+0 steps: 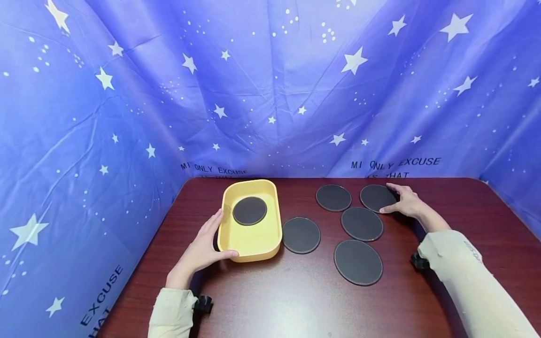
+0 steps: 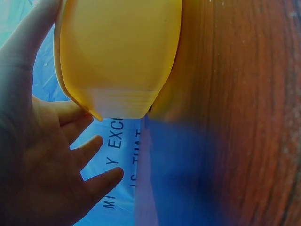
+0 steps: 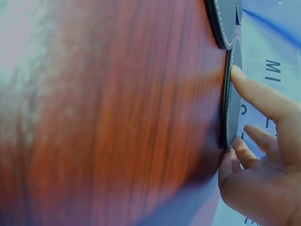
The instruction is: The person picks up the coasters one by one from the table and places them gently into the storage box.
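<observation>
My left hand point(image 1: 202, 251) lies against a yellow open box point(image 1: 255, 257). Its thumb touches the near left corner of the rim and its fingers, fairly straight and spread in the left wrist view, reach along the left wall. Inside the box lies a round black coaster point(image 1: 250, 211). At the far right, my right hand point(image 1: 406, 201) spans the edge of another black coaster point(image 1: 374, 197) with stitched edging. In the right wrist view the thumb is on that coaster point(image 3: 233, 99) near one edge, with curled fingers at the opposite edge.
More black coasters lie flat on the dark red wooden table point(image 1: 291, 300): one beside the box point(image 1: 301, 235), one at the back point(image 1: 333, 197), a middle coaster point(image 1: 362, 224) and a nearer coaster point(image 1: 358, 262). A blue star-printed curtain point(image 1: 270, 84) hangs behind and at the sides.
</observation>
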`<state>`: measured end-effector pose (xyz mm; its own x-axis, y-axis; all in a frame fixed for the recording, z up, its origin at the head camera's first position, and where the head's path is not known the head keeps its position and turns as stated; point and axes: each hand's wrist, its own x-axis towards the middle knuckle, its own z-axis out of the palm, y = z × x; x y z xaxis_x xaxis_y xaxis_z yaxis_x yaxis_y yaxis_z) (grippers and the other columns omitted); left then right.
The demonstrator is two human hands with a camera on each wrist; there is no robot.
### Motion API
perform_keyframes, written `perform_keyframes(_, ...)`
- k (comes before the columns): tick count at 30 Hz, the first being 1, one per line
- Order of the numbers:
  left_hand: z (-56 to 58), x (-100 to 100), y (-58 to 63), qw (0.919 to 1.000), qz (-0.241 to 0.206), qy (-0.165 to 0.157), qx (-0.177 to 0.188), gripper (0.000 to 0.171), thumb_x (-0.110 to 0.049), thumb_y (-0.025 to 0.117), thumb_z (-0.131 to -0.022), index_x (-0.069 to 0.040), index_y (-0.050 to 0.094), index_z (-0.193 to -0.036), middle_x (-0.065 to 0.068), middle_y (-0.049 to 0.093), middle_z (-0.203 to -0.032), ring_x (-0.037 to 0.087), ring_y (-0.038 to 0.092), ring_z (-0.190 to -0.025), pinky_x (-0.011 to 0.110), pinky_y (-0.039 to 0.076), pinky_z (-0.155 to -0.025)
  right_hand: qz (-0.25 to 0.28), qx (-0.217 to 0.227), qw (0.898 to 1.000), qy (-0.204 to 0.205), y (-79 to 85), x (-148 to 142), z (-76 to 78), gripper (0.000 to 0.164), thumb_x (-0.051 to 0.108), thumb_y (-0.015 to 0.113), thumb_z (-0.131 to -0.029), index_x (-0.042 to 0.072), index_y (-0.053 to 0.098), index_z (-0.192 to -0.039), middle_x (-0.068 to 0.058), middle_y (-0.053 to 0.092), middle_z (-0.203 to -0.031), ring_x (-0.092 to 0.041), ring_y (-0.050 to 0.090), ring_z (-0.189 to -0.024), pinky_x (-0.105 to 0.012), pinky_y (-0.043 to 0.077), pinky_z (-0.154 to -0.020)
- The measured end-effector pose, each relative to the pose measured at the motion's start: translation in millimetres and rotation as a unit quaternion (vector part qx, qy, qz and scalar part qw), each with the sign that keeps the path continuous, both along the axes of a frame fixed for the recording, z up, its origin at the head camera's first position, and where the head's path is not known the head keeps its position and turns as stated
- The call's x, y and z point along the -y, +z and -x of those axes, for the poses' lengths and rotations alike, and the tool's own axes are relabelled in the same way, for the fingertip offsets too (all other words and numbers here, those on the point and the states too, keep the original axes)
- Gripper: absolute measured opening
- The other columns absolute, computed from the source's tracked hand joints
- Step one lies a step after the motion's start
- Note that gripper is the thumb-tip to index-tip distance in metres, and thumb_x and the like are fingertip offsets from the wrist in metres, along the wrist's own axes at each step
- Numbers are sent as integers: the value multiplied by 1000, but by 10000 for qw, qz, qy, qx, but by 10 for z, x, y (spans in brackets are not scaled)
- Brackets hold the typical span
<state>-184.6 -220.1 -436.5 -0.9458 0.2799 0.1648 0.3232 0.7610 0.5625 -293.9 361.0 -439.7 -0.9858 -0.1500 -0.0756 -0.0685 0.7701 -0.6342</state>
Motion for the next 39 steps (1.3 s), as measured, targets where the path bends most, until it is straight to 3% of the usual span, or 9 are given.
perform_keyframes(8, 14, -4, -13, 10000, 87, -28, 20, 118, -52, 86, -69, -6, 24, -158, 11, 22, -167, 40, 22, -151, 62, 28, -118, 20, -407, 9988, -270, -41, 11, -51, 103, 14, 84, -75, -15, 20, -150, -50, 17, -143, -61, 18, -132, -72, 24, -107)
perform_keyframes(11, 14, 2, -23, 10000, 53, -27, -9, 118, -50, 86, -68, -4, 25, -157, 13, 23, -166, 41, 23, -151, 63, 27, -118, 107, -434, 9977, -516, -38, 5, -64, 94, 13, 81, -78, -15, 25, -148, -48, 32, -138, -56, 37, -125, -63, 39, -101)
perform_keyframes(15, 12, 7, -37, 10000, 42, -25, -18, 118, -51, 86, -68, -3, 26, -157, 13, 23, -166, 42, 23, -151, 63, 27, -118, 281, -506, 9947, -845, -20, -6, -91, 79, 13, 77, -83, -14, 36, -145, -41, 54, -125, -22, 60, -89, -32, 49, -74)
perform_keyframes(20, 14, 3, -50, 10000, 38, 2, 40, 118, -52, 86, -68, -5, 25, -158, 11, 22, -167, 40, 22, -152, 62, 26, -119, 1077, -387, 9856, -1242, 10, -37, -138, 69, 8, 73, -87, -9, 41, -145, -25, 69, -114, 14, 48, -77, -13, 46, -65)
perform_keyframes(22, 16, 2, -51, 10000, 34, 13, 52, 118, -51, 86, -68, -5, 25, -158, 11, 22, -167, 39, 21, -152, 62, 26, -119, 1774, -202, 9741, -1388, 21, -44, -156, 67, 3, 71, -88, -6, 41, -147, -5, 74, -97, 17, 51, -77, -11, 50, -68)
perform_keyframes(25, 21, 1, -50, 10000, 25, 21, 59, 118, -51, 86, -68, -6, 25, -158, 10, 22, -167, 38, 21, -152, 61, 26, -119, 3000, 97, 9403, -1604, 35, -54, -177, 66, -6, 68, -88, 3, 44, -149, 23, 68, -81, 11, 62, -72, -14, 57, -67)
perform_keyframes(29, 24, 5, -55, 10000, 33, 20, 53, 119, -52, 86, -68, -6, 24, -158, 10, 21, -167, 37, 21, -152, 61, 27, -119, 4085, 291, 8939, -1821, 52, -75, -217, 68, -11, 65, -87, 16, 49, -148, 24, 68, -76, 6, 66, -69, -16, 58, -64)
perform_keyframes(32, 17, 10, -56, 10000, 20, 23, 47, 119, -51, 86, -68, -6, 25, -158, 10, 22, -167, 37, 21, -152, 61, 27, -119, 4556, 342, 8702, -1843, 71, -80, -252, 68, -14, 63, -87, 21, 54, -145, 21, 70, -78, 4, 67, -69, -17, 58, -64)
perform_keyframes(39, 7, 21, -23, 10000, 5, -4, -26, 118, -50, 87, -68, -4, 25, -158, 11, 22, -167, 39, 22, -152, 61, 27, -119, 4844, 452, 8565, -1722, 133, -25, -283, 59, -13, 65, -88, 30, 68, -128, 15, 73, -77, 0, 70, -69, -18, 59, -65)
